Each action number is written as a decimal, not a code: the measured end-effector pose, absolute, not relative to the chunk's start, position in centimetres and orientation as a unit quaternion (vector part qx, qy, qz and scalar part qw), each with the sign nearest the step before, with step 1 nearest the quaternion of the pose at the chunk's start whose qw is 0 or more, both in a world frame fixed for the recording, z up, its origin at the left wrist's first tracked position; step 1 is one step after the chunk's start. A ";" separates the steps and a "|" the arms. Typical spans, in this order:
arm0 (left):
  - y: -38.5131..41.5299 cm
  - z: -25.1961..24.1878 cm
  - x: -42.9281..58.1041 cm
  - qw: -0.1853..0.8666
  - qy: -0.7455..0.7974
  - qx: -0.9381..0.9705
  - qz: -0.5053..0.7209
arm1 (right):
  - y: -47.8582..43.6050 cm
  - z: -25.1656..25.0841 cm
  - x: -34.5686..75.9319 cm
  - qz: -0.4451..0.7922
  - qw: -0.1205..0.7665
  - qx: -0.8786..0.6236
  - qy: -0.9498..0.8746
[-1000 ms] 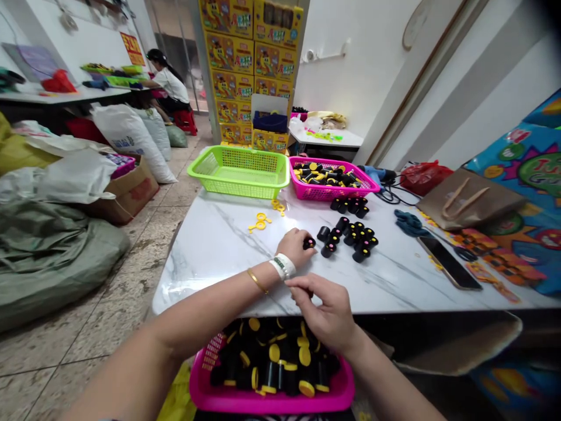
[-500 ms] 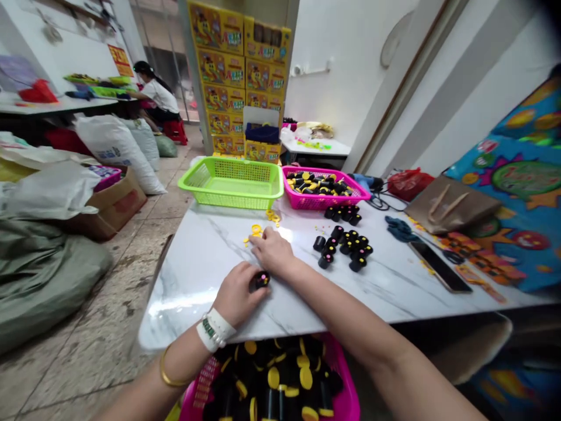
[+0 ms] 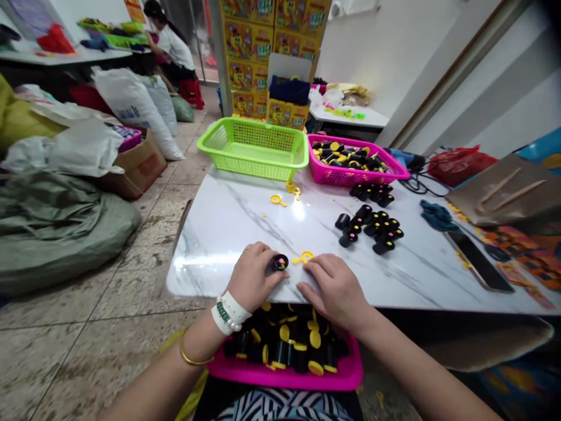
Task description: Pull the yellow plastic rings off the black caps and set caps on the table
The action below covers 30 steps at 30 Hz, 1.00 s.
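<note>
Behind the green basket rise yellow cartons, cut off by the top edge. To its right, just beside it, a pink basket carries black cups with yellow caps, and in front of that a row of loose cups stands near a larger cluster. Farther right of the green basket come a dark blue cloth, a phone and a brown paper bag. Well left of it, sacks crowd the floor; beyond them a person sits.

Nearer than the green basket, across the worktop, the hands are apart: the left hand is clamped around one black cup, the right hand pinches a yellow ring piece just beside it.

The left fingers hide most of that cup — the coloured specks at its mouth are too small to make out — and the right fingertips cover part of the ring. The lap basket is partly hidden under the worktop's edge.
</note>
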<state>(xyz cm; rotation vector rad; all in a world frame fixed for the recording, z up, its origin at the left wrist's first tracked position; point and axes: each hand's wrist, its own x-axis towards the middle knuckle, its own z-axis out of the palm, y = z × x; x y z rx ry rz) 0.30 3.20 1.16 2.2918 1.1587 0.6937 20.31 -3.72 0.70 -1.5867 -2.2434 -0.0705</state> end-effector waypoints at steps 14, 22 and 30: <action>1.3 -0.2 2.0 0.170 0.405 0.861 0.257 | -7.8 2.7 19.9 0.075 0.240 -0.429 -0.868; 1.3 -0.3 1.9 0.160 0.381 0.882 0.228 | -2.8 2.8 19.6 0.334 0.411 -0.618 -0.581; 1.0 0.1 1.7 0.184 0.376 0.880 0.223 | -2.0 3.4 19.8 0.556 0.378 -0.576 -0.465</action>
